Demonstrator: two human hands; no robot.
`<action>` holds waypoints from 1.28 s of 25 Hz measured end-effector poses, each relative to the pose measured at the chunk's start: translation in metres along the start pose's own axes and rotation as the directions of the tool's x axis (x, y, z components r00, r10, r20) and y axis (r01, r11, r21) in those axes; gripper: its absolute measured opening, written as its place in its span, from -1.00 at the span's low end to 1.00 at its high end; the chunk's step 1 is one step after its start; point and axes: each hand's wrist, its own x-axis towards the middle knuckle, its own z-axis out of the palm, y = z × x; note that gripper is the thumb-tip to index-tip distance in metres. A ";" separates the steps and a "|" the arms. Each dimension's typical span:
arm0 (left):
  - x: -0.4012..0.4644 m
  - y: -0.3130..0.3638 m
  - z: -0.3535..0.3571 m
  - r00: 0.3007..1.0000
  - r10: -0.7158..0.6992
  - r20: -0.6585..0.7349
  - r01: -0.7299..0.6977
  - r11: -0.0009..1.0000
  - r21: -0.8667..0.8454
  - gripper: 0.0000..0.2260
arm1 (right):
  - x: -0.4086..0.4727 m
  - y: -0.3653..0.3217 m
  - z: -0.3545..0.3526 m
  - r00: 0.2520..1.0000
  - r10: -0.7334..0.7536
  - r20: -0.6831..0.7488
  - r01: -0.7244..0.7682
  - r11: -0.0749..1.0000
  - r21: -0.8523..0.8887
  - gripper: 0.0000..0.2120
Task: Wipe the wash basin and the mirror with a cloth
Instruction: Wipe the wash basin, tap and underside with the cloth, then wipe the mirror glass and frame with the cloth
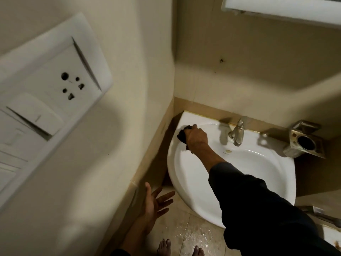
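A white wash basin (258, 163) is fixed to the tiled wall in the corner. My right hand (196, 136) grips a dark cloth (181, 134) and presses it on the basin's back left rim. My left hand (155, 202) hangs below the basin's left side with fingers spread, holding nothing. A metal tap (238, 132) stands at the back middle of the basin. Only the bottom edge of the mirror (280, 8) shows at the top right.
A white socket and switch plate (48, 85) sits on the left wall, close to the camera. A metal holder (304, 141) is mounted right of the tap. My bare feet (164, 246) stand on a wet tiled floor.
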 end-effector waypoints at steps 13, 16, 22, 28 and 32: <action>-0.067 0.131 0.125 0.357 0.886 0.297 -0.541 -0.063 0.839 -0.26 | -0.118 0.117 -0.075 0.831 -0.078 -0.551 0.049 0.997 -0.068 -0.03; -0.107 0.180 0.164 0.136 0.881 0.453 -0.504 -0.332 0.797 -0.35 | -0.147 0.136 -0.134 0.687 -0.164 -0.708 0.076 0.985 -0.154 -0.11; -0.210 0.261 0.236 -0.252 0.790 0.559 -0.428 -0.609 0.668 -0.39 | -0.208 0.165 -0.251 0.388 -0.310 -0.868 0.005 0.942 -0.334 -0.04; -0.294 0.342 0.272 -0.444 0.705 0.553 -0.281 -0.695 0.662 -0.39 | -0.237 0.201 -0.352 0.079 -0.362 -0.929 -0.201 0.907 -0.370 -0.24; -0.348 0.383 0.289 -0.546 0.633 0.549 -0.194 -0.733 0.653 -0.39 | -0.264 0.224 -0.422 0.028 -0.374 -0.927 -0.283 0.887 -0.366 -0.27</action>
